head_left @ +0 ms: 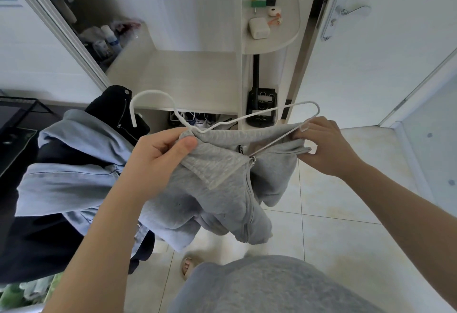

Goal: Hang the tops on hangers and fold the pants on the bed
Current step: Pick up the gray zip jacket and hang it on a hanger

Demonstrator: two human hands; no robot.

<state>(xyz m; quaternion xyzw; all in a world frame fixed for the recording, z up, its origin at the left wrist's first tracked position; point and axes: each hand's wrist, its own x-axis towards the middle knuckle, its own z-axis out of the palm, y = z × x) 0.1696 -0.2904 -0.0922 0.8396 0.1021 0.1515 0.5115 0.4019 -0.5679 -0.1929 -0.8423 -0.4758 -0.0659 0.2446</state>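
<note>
Grey zip-front top [217,189] held in mid-air above the tiled floor [333,226], in front of an open white wardrobe [188,73]. A white wire hanger [247,117] is partly inside it.

Hanger orientation: long axis runs roughly left to right, tilted, right end higher and farther from the camera. Hook [148,97] points up and to the left, open end downward. The right shoulder corner of the hanger sits at the right hand, exposed above the fabric; the left arm of the hanger is hidden under the cloth.

Top appearance: heathered light grey knit, metal zip running down the front, zip pull near the collar, pale lining band visible along the neck edge. Body hangs bunched and crumpled below the hands; sleeves not clearly separable.

Left hand [160,154]: grip clenched on the top's collar fabric at the base of the hanger neck, thumb on top.

Right hand [326,144]: fingers pinch the grey fabric at the hanger's right corner, pulling it toward that end.

To the left, a light blue garment [74,164] and a dark garment [116,110] hang draped, just beside the left forearm. Person's grey trousers [272,285] at bottom of frame.
</note>
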